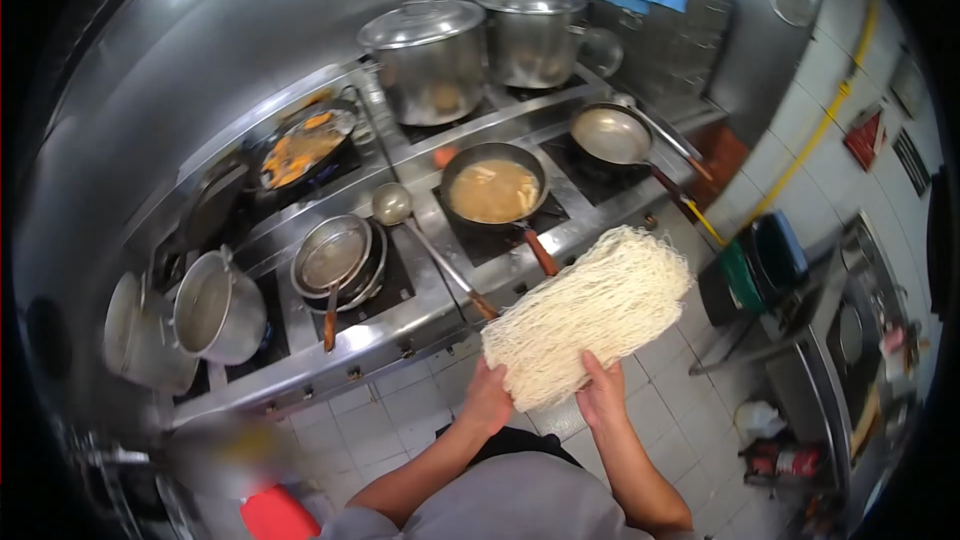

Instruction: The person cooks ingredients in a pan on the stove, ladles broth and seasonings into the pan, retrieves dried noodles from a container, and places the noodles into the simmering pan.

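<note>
A large slab of dried noodles [595,315], pale and roughly rectangular, is held out in front of me at the stove's front edge. My left hand [487,398] grips its near left corner, with the fingers partly hidden under it. Along the near edge, my right hand [602,392] has its thumb on top and the other fingers underneath. Just beyond the slab sits a wok [495,190] of brown broth with pale pieces in it, its wooden handle reaching toward the noodles. A ladle [393,205] lies left of the wok, its handle end near the slab.
Two lidded stockpots [425,65] stand at the back. A pan of frying orange pieces [300,152] is at the back left. Sieves on a pan [335,252] and deep pots [218,305] occupy the left. Another pan [612,135] sits right; a green bin [735,280] stands beyond.
</note>
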The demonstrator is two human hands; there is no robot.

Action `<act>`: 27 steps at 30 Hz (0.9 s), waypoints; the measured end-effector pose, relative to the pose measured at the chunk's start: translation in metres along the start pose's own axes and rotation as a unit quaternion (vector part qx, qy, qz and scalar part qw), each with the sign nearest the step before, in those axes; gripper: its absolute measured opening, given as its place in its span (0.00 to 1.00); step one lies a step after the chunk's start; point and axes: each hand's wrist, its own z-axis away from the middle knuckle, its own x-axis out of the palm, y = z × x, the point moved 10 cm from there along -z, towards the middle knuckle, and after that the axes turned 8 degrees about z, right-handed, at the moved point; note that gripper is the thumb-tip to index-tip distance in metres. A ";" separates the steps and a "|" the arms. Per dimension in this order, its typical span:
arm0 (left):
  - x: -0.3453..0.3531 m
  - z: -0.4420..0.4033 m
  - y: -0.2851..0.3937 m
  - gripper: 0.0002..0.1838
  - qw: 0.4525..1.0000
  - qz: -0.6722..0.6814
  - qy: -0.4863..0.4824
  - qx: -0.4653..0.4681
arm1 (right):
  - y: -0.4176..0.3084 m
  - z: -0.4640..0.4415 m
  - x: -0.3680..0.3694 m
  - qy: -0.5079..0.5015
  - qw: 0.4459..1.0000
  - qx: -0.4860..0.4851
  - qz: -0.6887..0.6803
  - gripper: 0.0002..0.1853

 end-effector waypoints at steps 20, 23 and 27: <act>-0.063 0.048 0.196 0.33 0.947 0.055 0.126 0.289 | 0.135 -0.160 0.109 -0.304 0.806 0.103 0.497 0.31; -0.056 0.058 0.209 0.34 0.940 0.020 0.185 0.285 | 0.177 -0.190 0.093 -0.284 0.627 -0.111 0.717 0.32; -0.066 0.078 0.201 0.34 0.931 -0.011 0.200 0.306 | 0.261 -0.233 0.054 -0.236 0.741 -0.047 0.626 0.35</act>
